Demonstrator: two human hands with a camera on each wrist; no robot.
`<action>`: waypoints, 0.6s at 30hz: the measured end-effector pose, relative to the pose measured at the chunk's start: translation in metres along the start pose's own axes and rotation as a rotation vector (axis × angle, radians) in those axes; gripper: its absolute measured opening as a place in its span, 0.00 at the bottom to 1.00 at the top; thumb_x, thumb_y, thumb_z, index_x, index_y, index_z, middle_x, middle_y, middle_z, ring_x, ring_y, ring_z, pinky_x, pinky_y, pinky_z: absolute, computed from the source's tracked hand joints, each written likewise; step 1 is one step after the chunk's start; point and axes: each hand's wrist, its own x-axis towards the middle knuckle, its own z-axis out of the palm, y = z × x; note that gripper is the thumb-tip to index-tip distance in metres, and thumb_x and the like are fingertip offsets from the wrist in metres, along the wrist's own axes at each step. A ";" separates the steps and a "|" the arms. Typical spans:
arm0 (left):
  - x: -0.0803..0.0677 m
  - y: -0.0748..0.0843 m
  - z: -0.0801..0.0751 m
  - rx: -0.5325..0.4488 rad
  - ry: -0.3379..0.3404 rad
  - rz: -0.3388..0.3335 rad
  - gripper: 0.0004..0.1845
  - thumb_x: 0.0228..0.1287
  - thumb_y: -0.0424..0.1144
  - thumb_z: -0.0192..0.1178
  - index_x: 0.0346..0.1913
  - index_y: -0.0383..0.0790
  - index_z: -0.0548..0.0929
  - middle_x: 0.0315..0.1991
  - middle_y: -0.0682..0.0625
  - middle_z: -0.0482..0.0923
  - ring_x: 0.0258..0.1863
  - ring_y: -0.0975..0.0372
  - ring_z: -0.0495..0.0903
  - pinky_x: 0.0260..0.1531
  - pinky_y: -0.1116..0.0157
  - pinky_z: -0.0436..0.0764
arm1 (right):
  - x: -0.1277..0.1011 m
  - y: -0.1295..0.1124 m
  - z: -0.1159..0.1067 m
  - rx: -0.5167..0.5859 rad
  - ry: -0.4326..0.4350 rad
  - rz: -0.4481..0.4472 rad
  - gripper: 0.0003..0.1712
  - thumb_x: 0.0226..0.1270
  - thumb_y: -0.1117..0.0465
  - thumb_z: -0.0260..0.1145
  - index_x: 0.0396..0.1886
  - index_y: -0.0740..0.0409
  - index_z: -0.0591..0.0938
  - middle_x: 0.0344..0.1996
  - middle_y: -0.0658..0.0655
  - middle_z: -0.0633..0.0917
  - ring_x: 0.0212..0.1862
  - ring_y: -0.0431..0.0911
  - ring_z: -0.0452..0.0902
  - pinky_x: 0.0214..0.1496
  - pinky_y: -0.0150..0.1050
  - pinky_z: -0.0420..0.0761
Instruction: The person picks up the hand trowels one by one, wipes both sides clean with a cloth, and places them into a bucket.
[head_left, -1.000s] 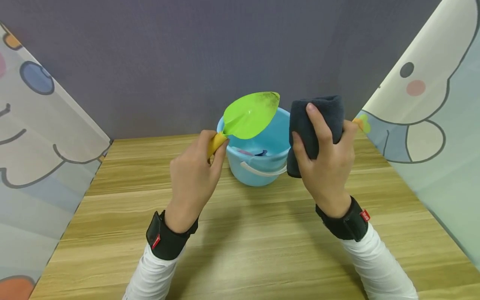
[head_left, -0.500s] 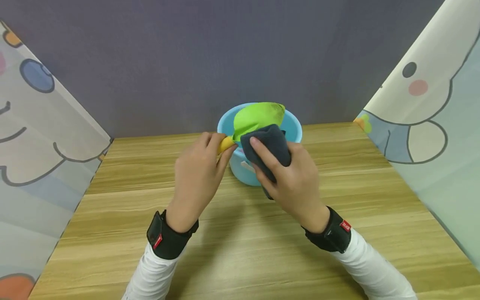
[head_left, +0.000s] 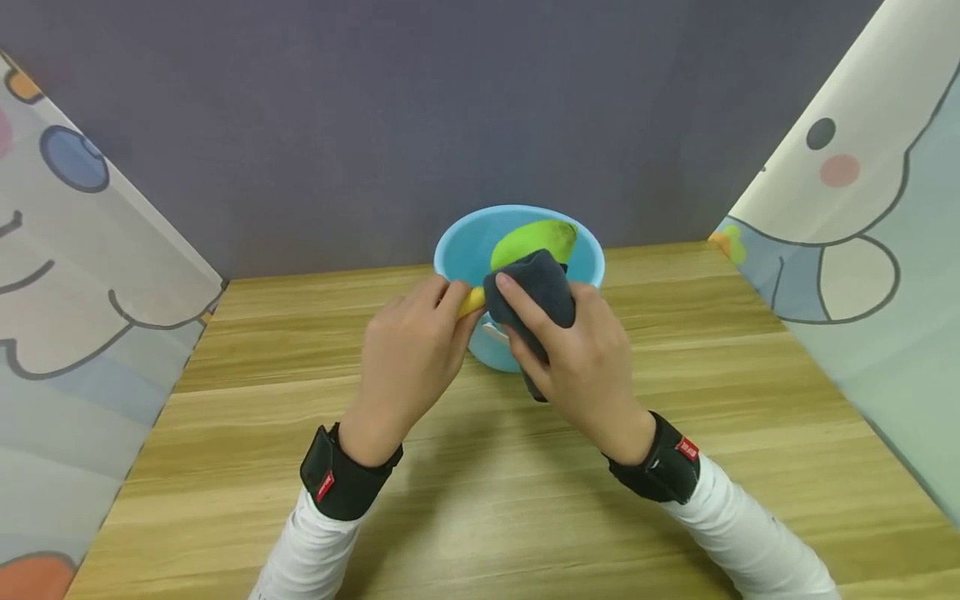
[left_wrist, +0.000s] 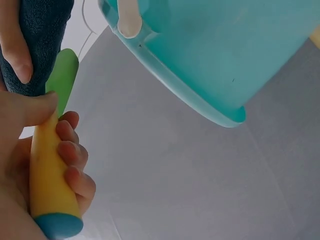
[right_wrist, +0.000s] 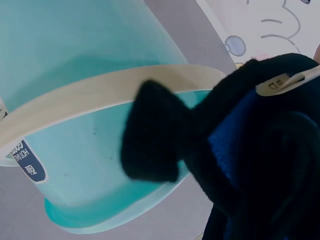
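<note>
My left hand (head_left: 408, 358) grips the yellow handle (left_wrist: 47, 170) of a green toy shovel (head_left: 536, 237), its fingers wrapped round it in the left wrist view. The shovel's leaf-shaped blade has a dark smudge at its tip and is held over a light-blue bucket (head_left: 495, 354). In my right hand (head_left: 588, 358) is a folded dark grey-blue towel (head_left: 546, 287), which lies against the lower blade near the handle and hides that part. From the right wrist, the towel (right_wrist: 155, 140) hangs in folds with a white label.
The bucket stands on a wooden table (head_left: 285, 358), near its back edge, with a white carrying handle (right_wrist: 100, 92) at its front. Behind rises a grey wall (head_left: 337, 125). Printed cartoon panels (head_left: 832, 175) flank both sides.
My right hand has brought the towel leftward onto the shovel. My left hand has shifted slightly right, and the blade has turned and dropped lower over the bucket.
</note>
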 end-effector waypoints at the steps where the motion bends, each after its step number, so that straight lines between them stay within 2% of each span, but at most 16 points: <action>1: 0.000 0.000 0.000 -0.002 0.003 0.003 0.12 0.72 0.45 0.64 0.37 0.39 0.80 0.27 0.49 0.74 0.19 0.60 0.70 0.17 0.64 0.68 | 0.000 0.000 0.000 0.001 0.002 0.004 0.26 0.73 0.50 0.63 0.69 0.42 0.76 0.41 0.74 0.78 0.39 0.62 0.75 0.35 0.55 0.81; 9: 0.000 -0.001 -0.003 -0.017 0.013 0.041 0.13 0.72 0.46 0.63 0.36 0.40 0.79 0.26 0.50 0.73 0.18 0.60 0.70 0.16 0.64 0.68 | 0.001 -0.003 0.001 0.047 0.045 0.081 0.25 0.72 0.51 0.65 0.68 0.41 0.76 0.42 0.74 0.77 0.38 0.62 0.76 0.36 0.56 0.81; 18: -0.001 -0.001 -0.006 0.007 0.011 0.072 0.10 0.70 0.43 0.66 0.38 0.39 0.81 0.26 0.50 0.73 0.18 0.61 0.70 0.17 0.65 0.69 | 0.001 -0.007 0.000 0.050 0.069 0.108 0.24 0.74 0.48 0.63 0.68 0.42 0.76 0.43 0.74 0.76 0.37 0.61 0.75 0.34 0.56 0.81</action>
